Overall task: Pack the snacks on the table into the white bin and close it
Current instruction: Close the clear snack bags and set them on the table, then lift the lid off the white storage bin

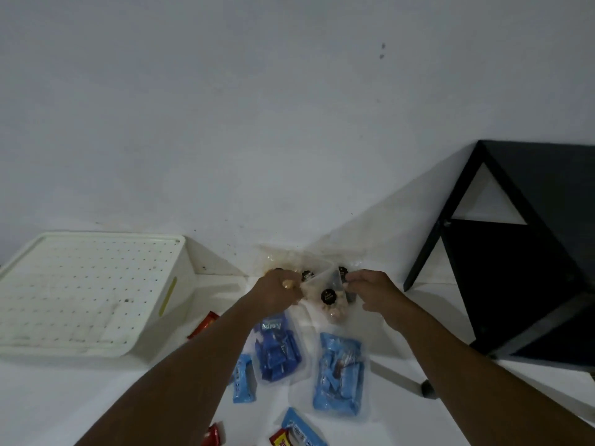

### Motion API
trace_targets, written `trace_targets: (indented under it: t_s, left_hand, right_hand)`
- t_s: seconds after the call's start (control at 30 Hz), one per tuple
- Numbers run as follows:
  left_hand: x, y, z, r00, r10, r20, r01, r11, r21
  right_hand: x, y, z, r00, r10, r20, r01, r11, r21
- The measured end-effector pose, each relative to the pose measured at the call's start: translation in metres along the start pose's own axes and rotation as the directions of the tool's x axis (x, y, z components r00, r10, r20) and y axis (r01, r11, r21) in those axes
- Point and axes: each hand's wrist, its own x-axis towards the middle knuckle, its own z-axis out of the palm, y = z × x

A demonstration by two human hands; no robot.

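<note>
At the bottom edge of the frame, left of centre, lie red wrappers (214,435), and just right of them a long blue pack (301,428) with a small red-and-yellow one (281,441) against it. These look light and flat; a pinch across the middle should lift them.

Just above, in the lower centre, two clear pouches of blue sweets rest on the white table (80,397): the left pouch (277,349) is partly under the left forearm, and the right pouch (339,373) is just beside it. A small blue bar (243,379) lies at the left pouch's side. The pouches seem soft, loose-filled and slick, so they would likely sag if taken by a corner. Gripping the sealed top edge or scooping from below seems safer.

Higher, at centre, both hands meet on clear nut bags (328,297) with round black labels. The left hand (278,292) is clenched on the bags' left side, and the right hand (370,289) pinches the right edge. How many bags each holds I cannot tell. The film looks thin and crinkly and the contents loose and fairly light, so bunching the tops together ought to keep them from slipping.

A red bar (204,323) pokes out beside the left forearm.

Further off, at the left, stands the bin (180,284), touching the wall, its dotted lid (80,284) on. It looks rigid and light. The lid must come off before packing, probably lifted at the rim.

At far right stands a black stand (531,252).
</note>
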Motion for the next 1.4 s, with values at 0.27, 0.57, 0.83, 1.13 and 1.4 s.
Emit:
trace_targets:
  t_s: [0.27,0.57,0.83,1.13,1.4]
  left_hand:
    - [-0.083,0.014,-0.053,0.990,0.119,-0.080,-0.118,0.993,0.022]
    - [-0.170,-0.054,-0.154,0.951,0.061,-0.302,-0.067,0.998,-0.008]
    - [-0.198,-0.142,-0.245,0.931,0.003,-0.365,-0.009,1.000,-0.013]
    - [-0.188,-0.254,-0.326,0.931,-0.027,-0.365,0.080,0.988,0.130]
    - [-0.165,-0.340,-0.379,0.853,-0.105,-0.511,0.307,0.893,0.329]
  right_hand:
    - [-0.063,-0.064,0.041,0.973,-0.211,0.092,0.219,0.973,-0.079]
    - [-0.114,-0.115,0.154,0.922,-0.307,0.235,0.342,0.930,-0.130]
    - [-0.116,-0.132,0.267,0.920,-0.294,0.261,0.343,0.924,-0.169]
    - [-0.086,-0.098,0.391,0.949,-0.309,0.055,0.309,0.890,-0.336]
    - [-0.063,-0.070,0.454,0.967,-0.220,-0.132,0.169,0.934,-0.315]
